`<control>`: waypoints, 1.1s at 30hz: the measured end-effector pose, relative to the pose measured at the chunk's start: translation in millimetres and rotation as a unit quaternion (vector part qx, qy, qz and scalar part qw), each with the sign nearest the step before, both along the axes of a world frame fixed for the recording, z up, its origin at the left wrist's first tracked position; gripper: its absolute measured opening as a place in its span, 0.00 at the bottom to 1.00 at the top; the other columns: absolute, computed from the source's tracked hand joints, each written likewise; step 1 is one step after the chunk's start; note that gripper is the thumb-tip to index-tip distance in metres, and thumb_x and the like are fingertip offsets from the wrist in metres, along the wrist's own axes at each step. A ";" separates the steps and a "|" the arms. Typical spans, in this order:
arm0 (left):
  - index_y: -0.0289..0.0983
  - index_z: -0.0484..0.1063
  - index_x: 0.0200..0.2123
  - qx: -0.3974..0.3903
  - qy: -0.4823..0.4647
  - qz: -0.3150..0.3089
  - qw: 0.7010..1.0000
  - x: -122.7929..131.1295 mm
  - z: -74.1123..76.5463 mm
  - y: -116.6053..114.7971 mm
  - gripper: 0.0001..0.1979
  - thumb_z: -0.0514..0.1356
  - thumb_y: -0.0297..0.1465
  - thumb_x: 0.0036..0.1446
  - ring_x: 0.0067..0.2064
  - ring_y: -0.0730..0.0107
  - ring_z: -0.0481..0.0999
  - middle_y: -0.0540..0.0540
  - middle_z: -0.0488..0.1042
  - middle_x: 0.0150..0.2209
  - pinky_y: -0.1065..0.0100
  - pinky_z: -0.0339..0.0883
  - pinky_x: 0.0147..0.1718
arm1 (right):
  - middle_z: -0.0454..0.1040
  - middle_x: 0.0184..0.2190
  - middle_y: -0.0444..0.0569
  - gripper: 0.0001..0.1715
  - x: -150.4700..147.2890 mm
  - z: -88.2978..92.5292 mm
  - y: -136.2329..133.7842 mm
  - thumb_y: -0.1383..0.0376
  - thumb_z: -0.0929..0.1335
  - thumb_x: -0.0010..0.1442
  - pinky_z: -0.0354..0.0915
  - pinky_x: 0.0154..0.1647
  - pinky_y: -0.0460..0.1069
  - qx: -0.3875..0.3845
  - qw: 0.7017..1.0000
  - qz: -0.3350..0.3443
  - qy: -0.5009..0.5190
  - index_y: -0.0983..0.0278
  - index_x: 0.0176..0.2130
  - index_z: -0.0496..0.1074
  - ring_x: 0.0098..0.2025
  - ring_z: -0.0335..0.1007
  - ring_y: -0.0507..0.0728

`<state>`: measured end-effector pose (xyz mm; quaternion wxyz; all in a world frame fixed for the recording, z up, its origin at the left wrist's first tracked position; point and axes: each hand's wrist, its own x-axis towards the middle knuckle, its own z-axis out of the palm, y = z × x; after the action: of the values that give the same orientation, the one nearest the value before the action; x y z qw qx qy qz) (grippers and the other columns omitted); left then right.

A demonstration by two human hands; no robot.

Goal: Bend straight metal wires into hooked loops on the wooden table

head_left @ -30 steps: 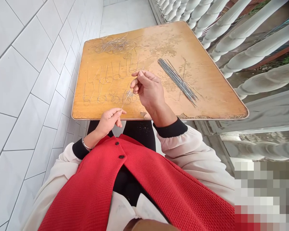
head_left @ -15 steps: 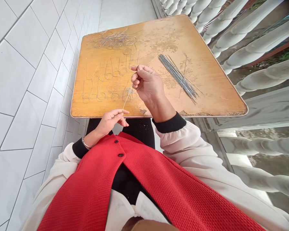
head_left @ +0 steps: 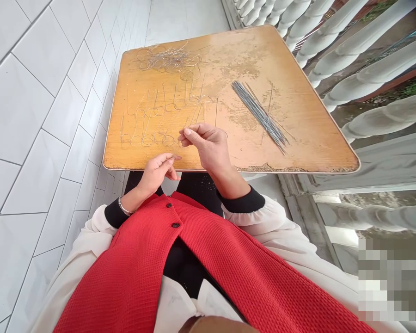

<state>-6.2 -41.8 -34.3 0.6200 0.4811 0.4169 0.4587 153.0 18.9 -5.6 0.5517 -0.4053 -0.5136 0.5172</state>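
"What flanks the worktop [head_left: 308,138]?"

"A white balustrade [head_left: 376,71]; a wire tangle [head_left: 169,59] and straight-wire bundle [head_left: 260,116] lie beyond the hands."

"And those?"

"Left hand [head_left: 159,171] and right hand [head_left: 210,145] pinch a fine wire between fingertips, its span too thin to trace."

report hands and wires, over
Left hand, right hand: both pinched; any held wire too faint to confirm. Looped wires laid out ahead. Straight wire bundle off right, clear of both hands.

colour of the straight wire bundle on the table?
The straight wire bundle is dull silvery grey; it shows best in the current head view.
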 end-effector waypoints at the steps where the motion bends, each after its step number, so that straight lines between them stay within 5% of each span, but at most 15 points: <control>1: 0.35 0.76 0.44 0.007 0.005 -0.011 1.000 -0.2 -0.7 0.3 0.13 0.60 0.40 0.67 0.24 0.72 0.80 0.55 0.75 0.19 0.71 0.72 0.30 | 0.77 0.27 0.44 0.17 0.4 0.1 1.5 0.52 0.78 0.59 0.71 0.32 0.46 -0.006 1.000 -0.003 -0.007 0.61 0.30 0.77 0.28 0.72 0.50; 8: 0.36 0.76 0.41 -0.004 -0.027 -0.117 0.993 -8.9 -5.9 4.4 0.22 0.66 0.51 0.61 0.26 0.69 0.81 0.54 0.75 0.19 0.69 0.73 0.32 | 0.74 0.23 0.44 0.18 5.5 -0.1 6.5 0.54 0.80 0.55 0.68 0.26 0.45 -0.068 0.997 0.040 0.003 0.62 0.26 0.77 0.23 0.66 0.49; 14: 0.37 0.77 0.47 0.034 0.023 -0.041 0.998 -5.5 -0.9 20.1 0.15 0.67 0.41 0.63 0.42 0.70 0.84 0.46 0.84 0.40 0.70 0.74 0.42 | 0.77 0.24 0.44 0.17 4.8 -9.9 2.3 0.53 0.81 0.53 0.70 0.31 0.46 0.013 0.999 0.024 -0.023 0.62 0.27 0.80 0.27 0.70 0.50; 20: 0.35 0.79 0.43 0.028 0.037 -0.022 0.999 2.8 1.5 25.5 0.09 0.65 0.35 0.66 0.29 0.76 0.79 0.52 0.79 0.25 0.74 0.71 0.33 | 0.77 0.26 0.44 0.17 8.3 3.4 5.1 0.53 0.79 0.55 0.70 0.30 0.46 -0.032 0.999 0.029 -0.008 0.61 0.27 0.77 0.26 0.68 0.49; 24: 0.36 0.81 0.43 0.008 0.019 -0.033 0.999 2.4 -1.5 20.2 0.10 0.66 0.36 0.64 0.29 0.76 0.80 0.52 0.80 0.25 0.74 0.73 0.35 | 0.75 0.24 0.44 0.17 8.9 6.9 10.7 0.54 0.79 0.56 0.69 0.28 0.45 -0.045 0.998 0.033 0.023 0.61 0.27 0.76 0.25 0.68 0.49; 33: 0.33 0.82 0.41 -0.034 0.062 0.048 0.996 4.2 3.9 18.3 0.06 0.65 0.28 0.62 0.29 0.76 0.82 0.51 0.81 0.24 0.74 0.75 0.34 | 0.79 0.28 0.44 0.19 12.6 11.4 17.8 0.50 0.80 0.53 0.71 0.30 0.45 -0.033 0.998 0.051 0.005 0.60 0.30 0.78 0.27 0.71 0.49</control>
<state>-2.0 -23.6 -30.4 0.5861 0.4666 0.4924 0.4430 165.6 36.7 5.8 0.5132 -0.3938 -0.5139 0.5634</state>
